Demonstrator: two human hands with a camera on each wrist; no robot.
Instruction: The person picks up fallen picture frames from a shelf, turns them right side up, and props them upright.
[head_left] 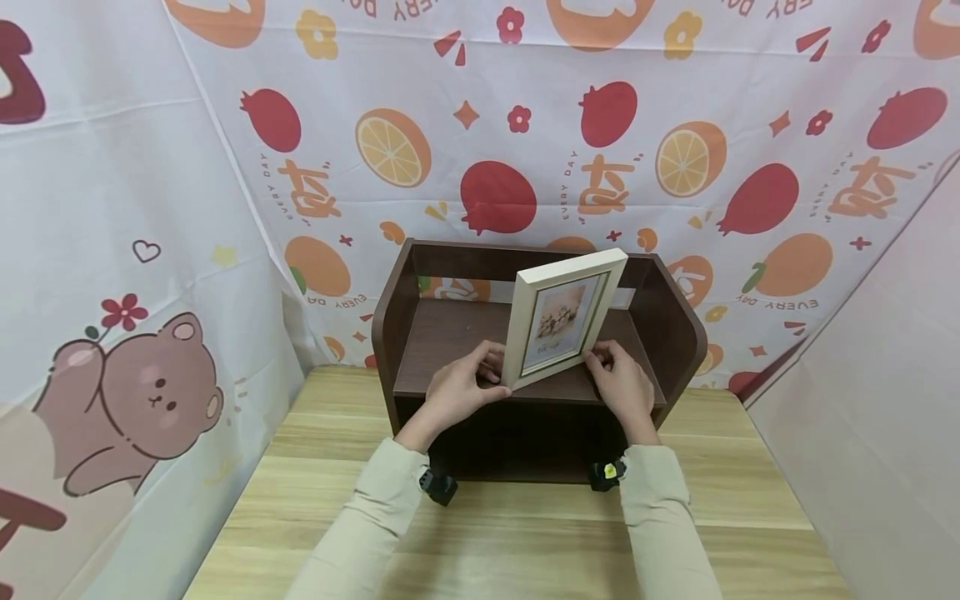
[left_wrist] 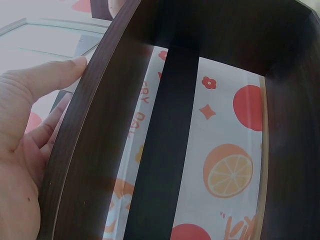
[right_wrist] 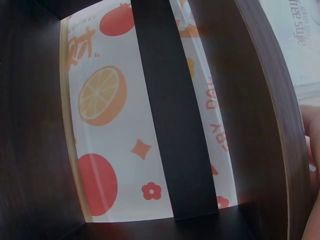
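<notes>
A cream picture frame point(head_left: 516, 333) with a small floral picture inside stands upright, turned at an angle, at the upper board of a dark brown desktop shelf point(head_left: 450, 325). Its lower left corner is held by my left hand point(head_left: 461, 385), thumb in front and fingers bent at the side. My right hand point(head_left: 622, 383) pinches the lower right corner. In the left wrist view, the left hand point(left_wrist: 30, 115) shows beside the board's edge, with part of the frame beyond it. Only a sliver of the right hand point(right_wrist: 312, 145) appears in the right wrist view. Whether the frame's base touches the board I cannot tell.
The shelf stands on a light wood-grain table point(head_left: 315, 475) against a fruit-print cloth point(head_left: 465, 83). Its side panels point(head_left: 678, 333) rise on both sides of the upper board. Below that board is a dark open compartment point(head_left: 517, 442). A bear-print cloth point(head_left: 150, 250) hangs on the left.
</notes>
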